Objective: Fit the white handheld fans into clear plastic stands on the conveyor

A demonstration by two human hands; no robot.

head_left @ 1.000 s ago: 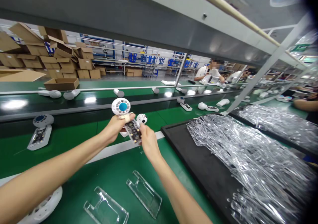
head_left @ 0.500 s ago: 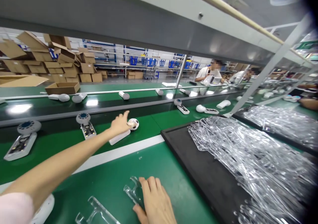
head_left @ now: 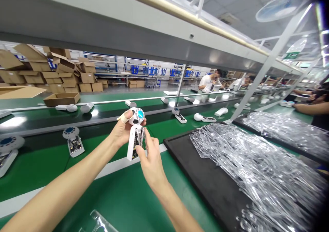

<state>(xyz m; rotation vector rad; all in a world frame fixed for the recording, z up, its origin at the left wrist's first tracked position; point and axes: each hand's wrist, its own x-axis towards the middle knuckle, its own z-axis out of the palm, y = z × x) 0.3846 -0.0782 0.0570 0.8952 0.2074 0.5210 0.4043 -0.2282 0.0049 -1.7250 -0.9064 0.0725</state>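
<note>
In the head view, my left grip [head_left: 122,132] is closed around the round head of a white device [head_left: 131,144], thumb on its near side, with the ring of dark openings and blue centre facing me. I hold it over the white strip [head_left: 109,170] at the table's edge, its handle hanging down and a circuit board showing in the open face. My right grip [head_left: 151,161] pinches a clear cover [head_left: 141,133] at that face, thumb in front, fingers along the side; how far it is seated I cannot tell. On the table [head_left: 128,197] below me lies another clear piece [head_left: 100,221], cut off by the view. To my right, a black tray [head_left: 197,180] bears a heap of clear covers [head_left: 246,160]. A similar device [head_left: 74,144] rests on the green belt [head_left: 102,149], left of my hands.
</note>
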